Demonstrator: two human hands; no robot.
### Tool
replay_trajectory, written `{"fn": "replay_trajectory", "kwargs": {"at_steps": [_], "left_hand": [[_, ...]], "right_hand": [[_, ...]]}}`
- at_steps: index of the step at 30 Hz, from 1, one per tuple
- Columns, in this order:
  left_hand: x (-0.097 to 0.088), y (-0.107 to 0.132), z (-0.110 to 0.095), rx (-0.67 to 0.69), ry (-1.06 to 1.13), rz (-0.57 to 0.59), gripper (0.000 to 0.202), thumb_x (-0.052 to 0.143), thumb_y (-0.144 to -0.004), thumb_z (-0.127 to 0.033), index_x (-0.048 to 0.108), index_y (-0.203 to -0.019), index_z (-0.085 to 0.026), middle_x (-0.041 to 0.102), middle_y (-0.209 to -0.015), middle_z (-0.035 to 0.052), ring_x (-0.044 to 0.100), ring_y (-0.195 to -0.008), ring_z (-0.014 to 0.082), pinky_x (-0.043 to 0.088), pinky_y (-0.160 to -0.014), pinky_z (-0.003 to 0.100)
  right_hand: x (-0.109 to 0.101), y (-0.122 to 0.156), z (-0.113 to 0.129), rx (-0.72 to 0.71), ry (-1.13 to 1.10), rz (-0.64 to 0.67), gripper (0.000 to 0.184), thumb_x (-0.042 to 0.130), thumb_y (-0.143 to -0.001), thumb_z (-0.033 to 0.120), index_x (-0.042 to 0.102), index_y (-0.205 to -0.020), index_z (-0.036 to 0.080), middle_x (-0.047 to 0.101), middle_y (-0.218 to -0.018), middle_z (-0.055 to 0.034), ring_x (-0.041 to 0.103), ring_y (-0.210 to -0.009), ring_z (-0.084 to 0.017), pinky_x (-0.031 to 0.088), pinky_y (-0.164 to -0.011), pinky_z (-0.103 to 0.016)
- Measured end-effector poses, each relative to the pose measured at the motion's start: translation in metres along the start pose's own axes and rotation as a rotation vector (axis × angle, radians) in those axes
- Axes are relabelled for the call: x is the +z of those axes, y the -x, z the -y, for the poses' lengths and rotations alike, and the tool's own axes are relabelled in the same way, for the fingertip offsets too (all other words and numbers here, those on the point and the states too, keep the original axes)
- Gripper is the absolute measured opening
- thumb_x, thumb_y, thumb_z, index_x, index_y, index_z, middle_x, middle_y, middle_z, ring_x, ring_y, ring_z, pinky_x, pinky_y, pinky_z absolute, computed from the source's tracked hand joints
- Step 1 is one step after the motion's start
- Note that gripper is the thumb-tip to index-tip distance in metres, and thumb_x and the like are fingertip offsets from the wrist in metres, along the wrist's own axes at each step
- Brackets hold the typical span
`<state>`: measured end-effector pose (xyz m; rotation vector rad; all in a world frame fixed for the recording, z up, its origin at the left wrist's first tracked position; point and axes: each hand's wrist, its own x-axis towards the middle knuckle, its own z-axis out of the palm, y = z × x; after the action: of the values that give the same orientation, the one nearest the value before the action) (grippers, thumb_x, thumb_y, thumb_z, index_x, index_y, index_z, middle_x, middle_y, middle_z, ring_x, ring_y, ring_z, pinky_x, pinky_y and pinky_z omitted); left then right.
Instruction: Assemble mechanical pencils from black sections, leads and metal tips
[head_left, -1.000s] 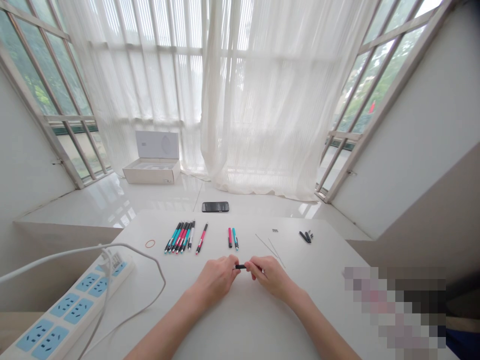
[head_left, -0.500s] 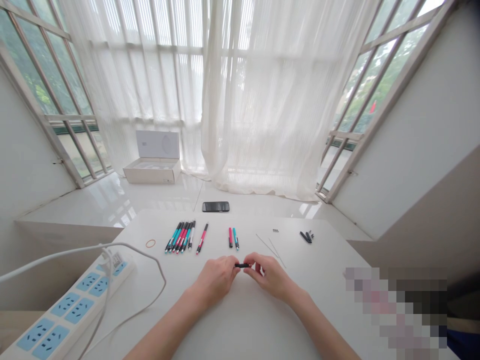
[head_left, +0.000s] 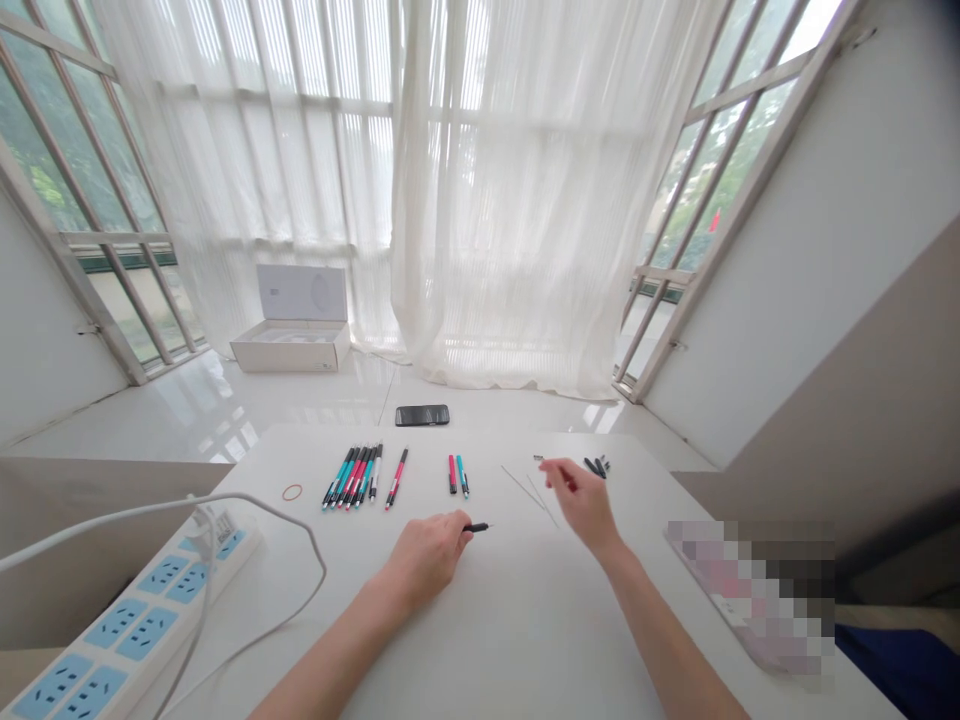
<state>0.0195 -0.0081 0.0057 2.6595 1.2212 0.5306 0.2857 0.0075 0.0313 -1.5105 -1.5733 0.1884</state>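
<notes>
My left hand [head_left: 431,555] pinches a short black pen grip section [head_left: 475,527], its thin tip pointing right. Over the right part of the table, my right hand [head_left: 586,512] is raised with fingers curled together beside some tiny dark pieces [head_left: 538,457], perhaps springs. Whether anything sits between those fingertips is hidden. Two thin pen refills [head_left: 523,487] lie just left of it, and several black pen parts [head_left: 595,467] lie behind it. A pink pen barrel [head_left: 452,474] and a teal pen barrel [head_left: 463,477] rest side by side in the middle.
To the left lie a row of pens [head_left: 351,477], a separate pink pen [head_left: 397,479] and a rubber band [head_left: 292,492]. A power strip [head_left: 127,625] with a white cable [head_left: 324,560] takes up the left edge. Behind are a phone [head_left: 421,415] and an open white box [head_left: 289,345].
My right hand has let go of the black grip section and moved right and away from me, to the tiny pieces. My left hand still holds the section, whose tip now shows.
</notes>
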Motion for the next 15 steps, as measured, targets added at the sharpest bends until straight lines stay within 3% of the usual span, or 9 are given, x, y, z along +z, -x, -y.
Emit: {"fn": "replay_trajectory", "kwargs": {"at_steps": [2,4,9,15], "left_hand": [[-0.001,0.0,-0.001,-0.009,0.004,0.004,0.013,0.036,-0.097,-0.023,0.049,-0.096,-0.021,0.067,-0.082,0.0016,0.062,-0.068,0.0174,0.036,-0.056,0.025],[-0.002,0.0,-0.002,-0.011,0.019,0.003,0.014,0.036,-0.097,-0.023,0.049,-0.095,-0.021,0.067,-0.083,0.0018,0.062,-0.069,0.0174,0.036,-0.057,0.025],[-0.002,-0.001,-0.004,-0.001,0.045,0.0,0.013,0.037,-0.096,-0.024,0.05,-0.096,-0.021,0.068,-0.088,0.0026,0.063,-0.073,0.0177,0.04,-0.06,0.025],[-0.002,-0.002,-0.003,-0.009,0.067,-0.008,0.015,0.038,-0.096,-0.025,0.053,-0.096,-0.021,0.068,-0.088,0.0029,0.063,-0.072,0.0164,0.042,-0.061,0.024]], "right_hand": [[-0.02,-0.016,-0.027,0.122,0.126,-0.239,0.037,0.048,-0.087,0.048,0.068,-0.086,0.017,0.068,-0.068,-0.0043,0.057,-0.058,-0.016,0.043,-0.061,-0.026],[-0.038,-0.029,-0.056,0.218,0.29,-0.294,0.032,0.05,-0.084,0.044,0.068,-0.087,0.018,0.071,-0.078,-0.0064,0.06,-0.062,-0.017,0.043,-0.064,-0.027],[-0.055,-0.038,-0.115,0.418,0.574,-0.103,0.03,0.049,-0.082,0.042,0.07,-0.083,0.02,0.072,-0.079,-0.0093,0.063,-0.072,-0.023,0.041,-0.06,-0.029],[-0.05,-0.04,-0.139,0.495,0.711,0.041,0.033,0.049,-0.081,0.045,0.071,-0.086,0.021,0.071,-0.076,-0.0114,0.065,-0.075,-0.025,0.042,-0.058,-0.03]]}}
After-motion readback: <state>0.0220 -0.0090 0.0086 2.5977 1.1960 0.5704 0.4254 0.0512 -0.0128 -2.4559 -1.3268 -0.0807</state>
